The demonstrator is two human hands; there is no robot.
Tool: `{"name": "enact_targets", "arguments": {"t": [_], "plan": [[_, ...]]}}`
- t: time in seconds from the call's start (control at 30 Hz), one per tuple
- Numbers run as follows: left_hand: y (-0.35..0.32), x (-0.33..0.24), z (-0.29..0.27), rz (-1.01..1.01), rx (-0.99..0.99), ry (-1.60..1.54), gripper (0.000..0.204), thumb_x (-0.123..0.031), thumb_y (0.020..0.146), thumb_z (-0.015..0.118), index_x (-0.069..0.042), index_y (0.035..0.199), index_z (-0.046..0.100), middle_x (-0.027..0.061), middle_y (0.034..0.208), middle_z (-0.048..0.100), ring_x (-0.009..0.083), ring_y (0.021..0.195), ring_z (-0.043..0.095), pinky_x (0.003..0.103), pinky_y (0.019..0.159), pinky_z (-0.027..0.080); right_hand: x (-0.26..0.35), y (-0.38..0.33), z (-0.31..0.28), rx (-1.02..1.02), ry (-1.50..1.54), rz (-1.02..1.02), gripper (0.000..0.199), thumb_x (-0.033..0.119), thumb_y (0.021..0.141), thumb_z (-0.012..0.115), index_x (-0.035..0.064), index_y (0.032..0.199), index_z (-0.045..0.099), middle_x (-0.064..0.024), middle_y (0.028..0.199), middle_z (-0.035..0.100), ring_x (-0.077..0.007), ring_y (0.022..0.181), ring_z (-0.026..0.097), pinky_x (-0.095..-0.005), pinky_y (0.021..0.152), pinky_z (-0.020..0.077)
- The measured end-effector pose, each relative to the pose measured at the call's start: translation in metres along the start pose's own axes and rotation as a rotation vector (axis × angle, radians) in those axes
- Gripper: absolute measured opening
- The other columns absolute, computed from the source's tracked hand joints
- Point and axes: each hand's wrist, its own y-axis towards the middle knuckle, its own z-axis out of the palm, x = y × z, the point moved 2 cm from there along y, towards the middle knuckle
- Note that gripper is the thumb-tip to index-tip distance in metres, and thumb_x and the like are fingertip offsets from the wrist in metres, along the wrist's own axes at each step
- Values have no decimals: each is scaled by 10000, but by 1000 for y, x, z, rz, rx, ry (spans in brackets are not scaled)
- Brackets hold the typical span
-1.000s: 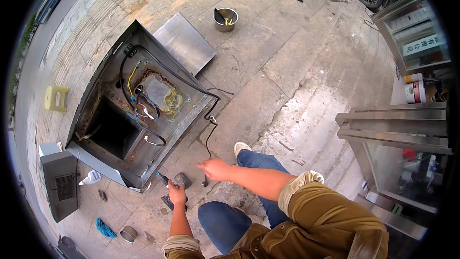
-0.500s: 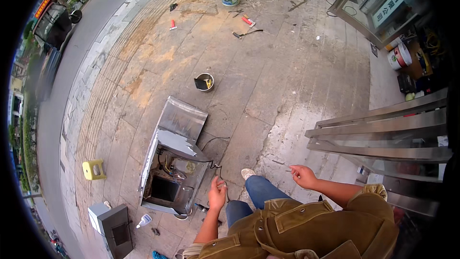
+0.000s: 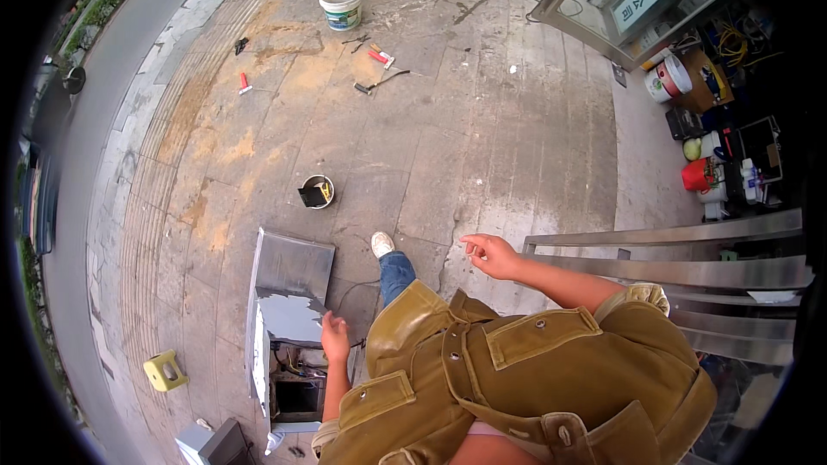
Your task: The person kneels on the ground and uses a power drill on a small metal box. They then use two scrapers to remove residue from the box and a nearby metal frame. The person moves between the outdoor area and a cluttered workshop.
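Paved ground lies beneath us; our left hand (image 3: 334, 337) hangs slack and empty just above the opened metal cabinet (image 3: 289, 327), while our right hand (image 3: 489, 254) stretches forward, fingers loose, holding nothing.

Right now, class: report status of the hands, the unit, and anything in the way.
Left hand open, above opened metal unit. Right hand open, empty, held out near steel rails. Small can ahead on paving.

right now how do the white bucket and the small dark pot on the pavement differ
The white bucket is bigger, pale with a green band, and stands far off near scattered hand tools. The small dark pot is low, black inside, and sits close to the opened metal cabinet by the left hand. Both stand upright and open-topped.
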Motion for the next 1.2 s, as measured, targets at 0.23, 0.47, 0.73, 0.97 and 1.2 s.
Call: {"name": "enact_targets", "arguments": {"t": [0.23, 0.47, 0.73, 0.97, 1.2], "plan": [[161, -88, -20, -85, -21, 327, 441, -125, 848, 582, -61, 1264, 454, 111, 952, 666, 278, 851, 650, 385, 771, 494, -78, 147, -61, -175, 481, 304, 385, 25, 803, 596, 23, 1184, 540, -49, 868, 617, -112, 663, 594, -252, 610, 487], [386, -319, 58, 96, 21, 392, 406, -160, 842, 588, -85, 1229, 490, 84, 946, 673, 288, 837, 654, 409, 753, 498, -321, 53, -148, -290, 340, 809, 407, -18, 754, 568, -34, 1158, 521, -94, 713, 610, -180, 511, 589, -278, 445, 435], [612, -480, 197, 242, 107, 583, 440, -146, 819, 605, -82, 1238, 486, 107, 1088, 640, 280, 997, 606, 384, 864, 478, -369, 254, -304, -407, 584, 1051, 327, 61, 857, 517, 5, 1179, 525, -113, 868, 626, -174, 649, 602, -313, 539, 486], [838, -557, 305, 354, 166, 743, 425, -140, 802, 609, -90, 1214, 517, 113, 1155, 601, 309, 1093, 540, 406, 925, 446, -328, 449, -349, -296, 753, 893, 353, 80, 859, 546, -6, 1201, 518, -100, 913, 638, -162, 696, 621, -272, 627, 509], [1097, -508, 464, 454, 370, 1056, 430, -141, 790, 592, -127, 1216, 533, 57, 1228, 566, 249, 1169, 494, 415, 921, 451, -316, 419, -271, -258, 840, 1733, 373, 46, 787, 554, -29, 1152, 527, -128, 794, 632, -197, 600, 621, -290, 515, 497]]}}
